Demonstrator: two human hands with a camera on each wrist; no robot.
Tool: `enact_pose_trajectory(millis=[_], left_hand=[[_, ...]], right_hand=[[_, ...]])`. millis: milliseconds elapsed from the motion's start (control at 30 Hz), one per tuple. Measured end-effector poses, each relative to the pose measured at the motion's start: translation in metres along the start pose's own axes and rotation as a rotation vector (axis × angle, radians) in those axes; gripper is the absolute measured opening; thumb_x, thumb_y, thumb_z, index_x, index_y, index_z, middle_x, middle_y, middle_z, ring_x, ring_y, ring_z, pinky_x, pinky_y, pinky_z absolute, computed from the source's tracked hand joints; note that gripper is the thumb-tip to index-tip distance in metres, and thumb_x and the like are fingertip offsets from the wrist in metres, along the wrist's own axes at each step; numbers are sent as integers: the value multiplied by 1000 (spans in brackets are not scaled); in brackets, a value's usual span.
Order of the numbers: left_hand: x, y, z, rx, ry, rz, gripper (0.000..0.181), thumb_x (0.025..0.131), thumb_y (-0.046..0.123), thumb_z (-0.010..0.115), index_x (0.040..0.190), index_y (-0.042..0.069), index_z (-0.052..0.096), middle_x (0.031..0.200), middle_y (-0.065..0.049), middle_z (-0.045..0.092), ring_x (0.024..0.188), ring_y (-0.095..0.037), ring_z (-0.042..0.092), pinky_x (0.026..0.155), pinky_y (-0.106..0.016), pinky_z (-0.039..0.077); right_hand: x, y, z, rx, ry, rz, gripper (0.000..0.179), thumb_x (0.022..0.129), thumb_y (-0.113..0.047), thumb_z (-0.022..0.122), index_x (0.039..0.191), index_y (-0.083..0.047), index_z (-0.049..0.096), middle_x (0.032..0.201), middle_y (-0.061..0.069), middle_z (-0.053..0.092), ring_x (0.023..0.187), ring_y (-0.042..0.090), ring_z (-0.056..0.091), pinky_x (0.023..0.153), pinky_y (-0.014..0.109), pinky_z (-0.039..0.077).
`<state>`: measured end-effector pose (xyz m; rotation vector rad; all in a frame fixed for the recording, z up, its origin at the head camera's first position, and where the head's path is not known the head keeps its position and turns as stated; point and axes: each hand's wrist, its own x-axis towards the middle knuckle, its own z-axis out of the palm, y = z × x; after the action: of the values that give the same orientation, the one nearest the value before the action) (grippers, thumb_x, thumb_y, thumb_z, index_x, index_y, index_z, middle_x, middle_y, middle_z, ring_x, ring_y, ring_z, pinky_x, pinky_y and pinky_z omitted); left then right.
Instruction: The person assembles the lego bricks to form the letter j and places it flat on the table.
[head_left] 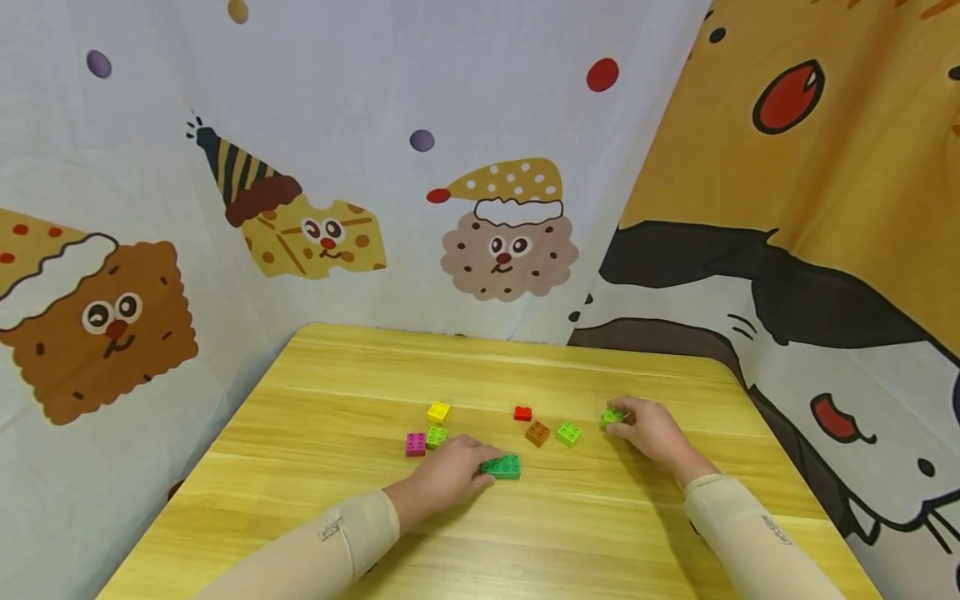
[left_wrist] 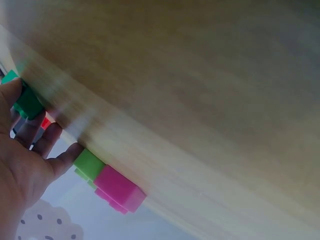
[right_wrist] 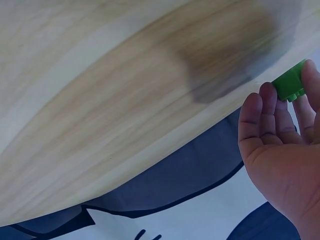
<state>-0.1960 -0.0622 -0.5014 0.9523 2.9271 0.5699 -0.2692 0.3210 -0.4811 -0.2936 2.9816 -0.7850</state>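
Head view shows us a long dark green toy brick (head_left: pixel 507 467), the nearest of the bricks on the wood-grained table (head_left: pixel 600 542), with the person's left hand (head_left: pixel 448 475) gripping its left end. From the left wrist view, we see thumb and finger closed on it while the other fingers spread loosely. We cannot tell whether the little fingertip touches the square lime brick (head_left: pixel 437 437) there or stops just beside it; that brick sits side by side with a magenta brick (head_left: pixel 416 444). Just behind the pair we find a yellow brick (head_left: pixel 438 412).

Well to the right, the right hand (head_left: pixel 651 432) pinches a bright green brick (head_left: pixel 611 418) between thumb and fingers, its remaining fingers slightly bent; we cannot tell whether that brick touches the table. Between the hands lie a red brick (head_left: pixel 522 413), an orange-brown brick (head_left: pixel 537 433) and a second lime brick (head_left: pixel 568 433), the latter two set at an angle. Beyond the table we see white cloth printed with a cartoon cheese wedge (head_left: pixel 322 242), and orange cloth (head_left: pixel 697 158) at right.
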Motion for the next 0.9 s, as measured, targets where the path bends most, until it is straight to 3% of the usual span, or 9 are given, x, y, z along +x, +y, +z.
enact_pose_trajectory(millis=[900], left_hand=[[0,1,0,26,12,4,44,101,33,75,144,24,68,133,-4,75,121,-22,70,103,-39,61]], right_hand=[[0,-10,-3,19,-1,-26,49,100,-25,77,143,-4,66,130,16,74,109,30,70,88,45,60]])
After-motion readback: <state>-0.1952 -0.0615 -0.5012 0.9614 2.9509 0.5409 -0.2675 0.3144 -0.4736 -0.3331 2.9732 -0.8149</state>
